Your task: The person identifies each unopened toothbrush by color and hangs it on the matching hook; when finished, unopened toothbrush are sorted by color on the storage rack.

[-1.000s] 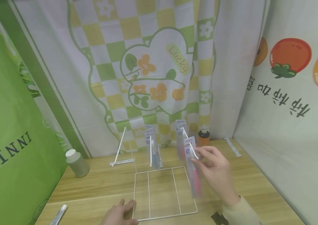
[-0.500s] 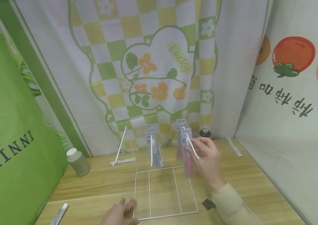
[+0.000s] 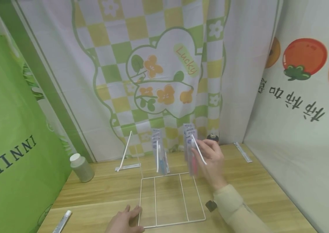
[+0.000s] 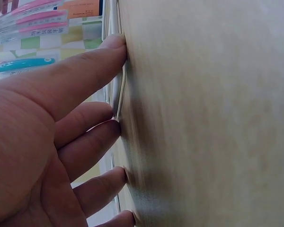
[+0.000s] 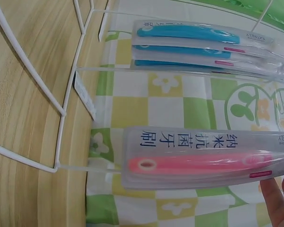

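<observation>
A white wire rack (image 3: 171, 200) lies on the wooden table (image 3: 100, 194) with three slanted hooks at its back. My right hand (image 3: 203, 147) holds a pink toothbrush pack (image 3: 191, 158) by its top end on the right hook (image 3: 198, 150), against other pink packs there. In the right wrist view the pink toothbrush pack (image 5: 203, 161) hangs close, with my fingertips (image 5: 279, 198) at its end and blue toothbrush packs (image 5: 203, 47) beyond. Those blue packs (image 3: 158, 152) hang on the middle hook. My left hand (image 3: 129, 213) lies flat on the table, fingers (image 4: 99, 61) touching the rack's front left corner.
The left hook (image 3: 125, 152) is bare. A grey-green bottle with a white cap (image 3: 82, 168) stands back left, a dark-capped bottle (image 3: 212, 137) behind my right hand. A white marker (image 3: 62, 221) lies front left, a ruler (image 3: 242, 152) back right, a small black object (image 3: 211, 205) by my right sleeve.
My right hand has carried the pink pack away from me and up along the right hook, to the other packs there. The left hand has stayed put.
</observation>
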`<action>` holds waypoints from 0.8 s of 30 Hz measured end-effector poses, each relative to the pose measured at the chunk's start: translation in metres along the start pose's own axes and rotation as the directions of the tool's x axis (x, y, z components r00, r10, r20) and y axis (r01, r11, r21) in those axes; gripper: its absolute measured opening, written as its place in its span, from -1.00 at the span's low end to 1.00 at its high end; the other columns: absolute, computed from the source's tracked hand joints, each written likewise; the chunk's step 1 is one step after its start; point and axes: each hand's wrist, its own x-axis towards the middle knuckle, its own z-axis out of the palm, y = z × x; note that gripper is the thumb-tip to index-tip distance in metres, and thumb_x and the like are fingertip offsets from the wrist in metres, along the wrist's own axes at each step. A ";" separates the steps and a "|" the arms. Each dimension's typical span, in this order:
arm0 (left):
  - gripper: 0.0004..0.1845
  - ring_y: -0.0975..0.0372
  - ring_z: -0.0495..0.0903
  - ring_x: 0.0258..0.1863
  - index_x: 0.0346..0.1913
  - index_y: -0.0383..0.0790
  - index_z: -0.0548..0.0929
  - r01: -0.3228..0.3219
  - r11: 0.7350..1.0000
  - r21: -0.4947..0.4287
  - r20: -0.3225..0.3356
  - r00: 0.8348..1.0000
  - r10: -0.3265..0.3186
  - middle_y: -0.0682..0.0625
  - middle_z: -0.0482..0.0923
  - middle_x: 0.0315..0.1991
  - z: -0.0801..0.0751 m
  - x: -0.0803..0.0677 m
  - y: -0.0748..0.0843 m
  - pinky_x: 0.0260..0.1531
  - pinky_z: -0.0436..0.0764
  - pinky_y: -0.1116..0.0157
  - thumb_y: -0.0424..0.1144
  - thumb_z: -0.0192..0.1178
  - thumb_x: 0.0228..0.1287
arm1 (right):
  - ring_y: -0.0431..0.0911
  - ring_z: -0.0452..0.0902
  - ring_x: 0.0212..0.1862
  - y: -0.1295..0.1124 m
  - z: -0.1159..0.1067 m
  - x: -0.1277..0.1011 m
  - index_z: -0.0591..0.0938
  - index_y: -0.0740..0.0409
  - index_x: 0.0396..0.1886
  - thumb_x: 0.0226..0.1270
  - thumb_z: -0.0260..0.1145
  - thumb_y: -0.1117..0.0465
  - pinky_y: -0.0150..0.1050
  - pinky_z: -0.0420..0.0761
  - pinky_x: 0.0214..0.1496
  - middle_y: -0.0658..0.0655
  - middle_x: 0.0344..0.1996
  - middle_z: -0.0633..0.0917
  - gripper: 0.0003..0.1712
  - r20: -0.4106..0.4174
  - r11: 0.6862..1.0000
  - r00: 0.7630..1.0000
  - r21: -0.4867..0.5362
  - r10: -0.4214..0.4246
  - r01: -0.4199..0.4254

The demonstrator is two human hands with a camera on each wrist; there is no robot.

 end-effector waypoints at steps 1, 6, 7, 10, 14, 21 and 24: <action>-0.15 -0.79 0.35 0.17 0.45 -0.13 0.63 -0.001 1.000 0.002 -0.002 1.000 0.001 -0.48 0.43 0.45 0.000 0.000 0.000 0.08 0.31 -0.70 0.09 0.64 0.11 | -0.09 0.62 -0.02 0.001 0.000 0.000 0.81 0.30 0.07 0.14 0.65 0.48 -0.47 0.75 -0.06 0.28 -0.04 0.67 -0.55 -0.004 1.000 1.000 -0.006 0.003 -0.003; -0.16 -0.78 0.36 0.18 0.45 -0.12 0.63 -0.015 1.000 0.008 0.000 1.000 0.015 -0.41 0.46 0.46 0.002 0.003 -0.001 0.05 0.31 -0.71 0.09 0.63 0.12 | -0.13 0.65 -0.09 0.008 0.003 0.000 0.81 0.31 0.06 0.06 0.66 0.54 -0.50 0.74 -0.09 0.34 -0.08 0.66 -0.50 -0.038 0.999 0.998 -0.022 -0.042 0.041; -0.15 -0.77 0.36 0.19 0.46 -0.13 0.63 -0.019 1.000 0.007 0.000 1.000 0.019 -0.39 0.47 0.46 0.002 0.003 -0.002 0.05 0.31 -0.71 0.09 0.63 0.12 | -0.14 0.66 -0.10 0.009 0.003 0.000 0.81 0.32 0.06 0.03 0.66 0.56 -0.50 0.73 -0.09 0.35 -0.08 0.66 -0.48 -0.043 0.998 0.998 -0.022 -0.053 0.052; -0.15 -0.69 0.37 0.27 0.45 -0.15 0.62 -0.032 0.999 0.006 0.008 0.999 0.031 -0.31 0.50 0.47 0.000 0.005 -0.002 0.08 0.32 -0.69 0.09 0.63 0.12 | -0.16 0.69 -0.15 0.010 0.005 -0.001 0.80 0.35 0.07 -0.03 0.67 0.59 -0.50 0.74 -0.11 0.37 -0.09 0.65 -0.43 -0.051 0.998 0.996 -0.013 -0.068 0.067; -0.15 -0.62 0.39 0.33 0.45 -0.18 0.62 -0.034 0.999 0.012 0.013 0.999 0.033 -0.33 0.52 0.44 -0.003 0.004 -0.003 0.10 0.36 -0.67 0.08 0.64 0.12 | -0.03 0.76 -0.20 0.010 0.005 -0.001 0.77 0.36 0.13 -0.05 0.68 0.59 -0.37 0.79 -0.13 0.35 -0.09 0.65 -0.36 -0.038 0.998 0.997 -0.006 -0.061 0.061; -0.12 -0.51 0.48 0.32 0.46 -0.20 0.59 -0.022 0.999 0.039 -0.107 0.994 0.026 -0.39 0.60 0.35 -0.017 -0.005 0.009 0.15 0.42 -0.59 0.13 0.60 0.14 | 0.11 0.70 -0.16 0.007 -0.013 -0.006 0.78 0.25 0.15 0.22 0.67 0.22 -0.45 0.73 0.01 0.28 -0.08 0.70 -0.50 0.045 0.992 0.998 -0.112 -0.046 0.050; -0.12 -0.42 0.48 0.38 0.48 -0.19 0.56 -0.017 0.996 0.091 -0.196 0.980 0.034 -0.27 0.61 0.37 -0.031 -0.005 0.017 0.24 0.45 -0.51 0.23 0.51 0.23 | 0.15 0.70 -0.12 0.012 -0.026 -0.012 0.76 0.27 0.16 0.20 0.67 0.11 -0.29 0.72 0.12 0.32 -0.04 0.72 -0.43 0.128 0.976 0.991 -0.206 -0.050 0.076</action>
